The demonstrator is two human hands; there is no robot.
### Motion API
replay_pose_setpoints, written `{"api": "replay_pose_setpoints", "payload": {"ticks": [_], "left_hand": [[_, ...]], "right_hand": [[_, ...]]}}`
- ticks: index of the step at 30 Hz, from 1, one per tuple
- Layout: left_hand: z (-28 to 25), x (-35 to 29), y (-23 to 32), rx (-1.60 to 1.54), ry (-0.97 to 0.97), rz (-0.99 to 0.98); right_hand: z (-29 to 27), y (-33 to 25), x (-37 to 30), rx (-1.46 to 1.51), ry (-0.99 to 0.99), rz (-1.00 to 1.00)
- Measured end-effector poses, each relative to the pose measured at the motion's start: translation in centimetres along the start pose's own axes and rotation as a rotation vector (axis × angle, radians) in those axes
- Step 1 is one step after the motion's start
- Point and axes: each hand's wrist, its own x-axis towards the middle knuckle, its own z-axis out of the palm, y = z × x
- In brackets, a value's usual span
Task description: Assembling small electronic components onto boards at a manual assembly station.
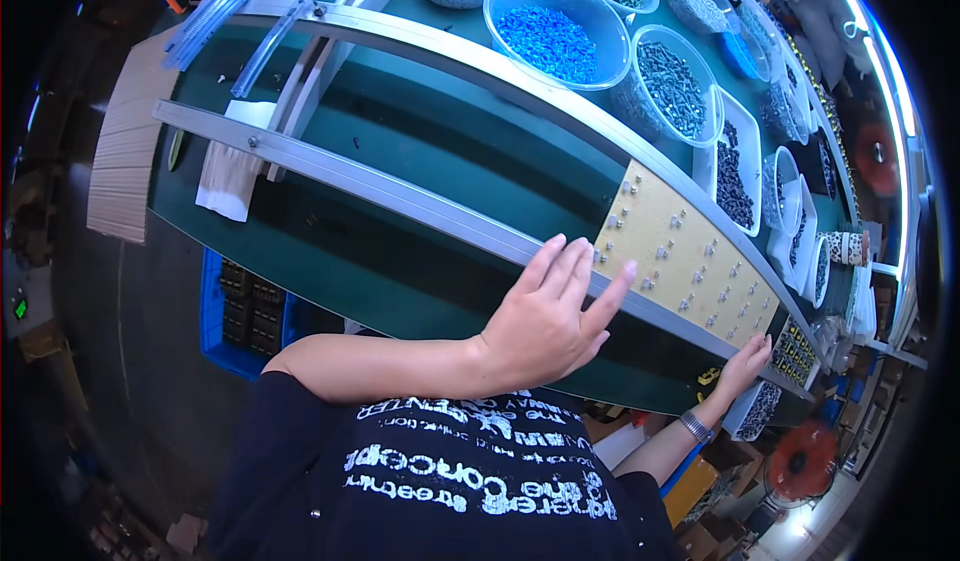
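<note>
A flat yellow board (690,246) lies between two metal rails, with rows of small silvery metal parts (663,252) standing on it. My left hand (550,311) is open over the near rail (400,196), its fingers stretched out and spread by the board's left end. Further right, my right hand (745,366) is at the board's near right corner. Its fingers are close together and bent against that end; part of the grip is hidden. A metal-banded watch circles my right wrist.
Beyond the far rail (420,39) stand tubs of blue pieces (547,46), dark screw-like pieces (670,89) and a white tray of black parts (735,176). Clear tubes (225,11) and cardboard (130,141) lie at the left. A blue crate (215,306) sits below the table edge.
</note>
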Motion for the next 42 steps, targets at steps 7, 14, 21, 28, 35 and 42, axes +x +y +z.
{"api": "replay_pose_setpoints", "payload": {"ticks": [7,14,21,28,35,42], "left_hand": [[-1.1,0.5,-0.7,-0.089,-0.026,-0.006],[-6.1,-0.4,-7.3,0.139,0.001,-0.168],[-7.6,0.1,-7.7,0.073,-0.073,-0.274],[-2.9,2.7,-2.5,-0.149,-0.193,0.003],[-3.7,8.2,-5.4,-0.202,-0.591,-0.321],[3.4,10.1,-9.4,0.031,-0.295,0.562]], "right_hand": [[-1.3,-0.4,0.6,0.009,0.087,0.048],[-1.7,-11.2,-5.0,0.157,-0.078,0.032],[-1.3,-12.2,-6.2,0.103,-0.114,-0.192],[-1.6,-4.7,-0.8,-0.163,-0.081,0.004],[-2.2,-1.0,1.6,-0.101,-0.038,-0.037],[-2.4,-0.7,1.6,-0.096,-0.049,-0.029]]}}
